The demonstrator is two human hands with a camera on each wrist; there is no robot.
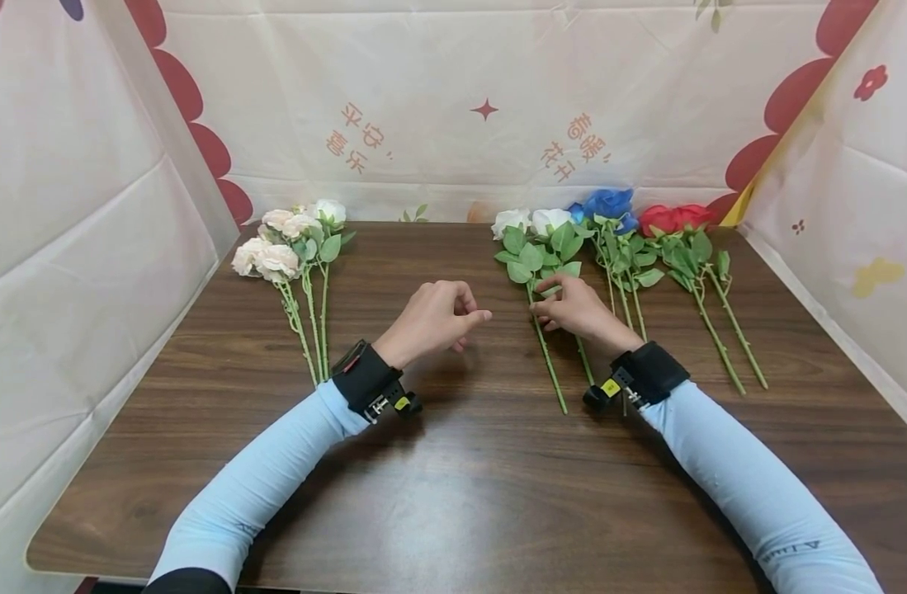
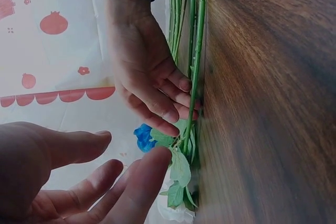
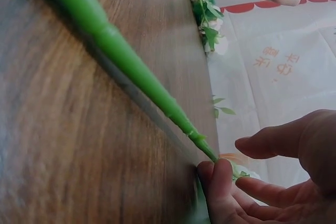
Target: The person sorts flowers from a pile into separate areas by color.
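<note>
My right hand (image 1: pixel 575 312) is at the stem of a white rose (image 1: pixel 511 221) lying on the right half of the table. In the right wrist view, its fingertips (image 3: pixel 222 170) touch the green stem (image 3: pixel 142 74) while the thumb stands apart from it. A second white rose (image 1: pixel 551 220) lies alongside, its stem partly hidden by that hand. My left hand (image 1: pixel 431 318) hovers over the middle of the table, loosely bent and holding nothing. The left wrist view shows its thumb and fingers apart, with the right hand (image 2: pixel 149 69) beyond, by the stem.
Pale roses (image 1: pixel 278 260) with long stems lie together at the left of the wooden table (image 1: pixel 438 511). Blue roses (image 1: pixel 609 204) and red roses (image 1: pixel 676 218) lie right of the white ones. A printed cloth (image 1: pixel 438 66) closes off the back and sides.
</note>
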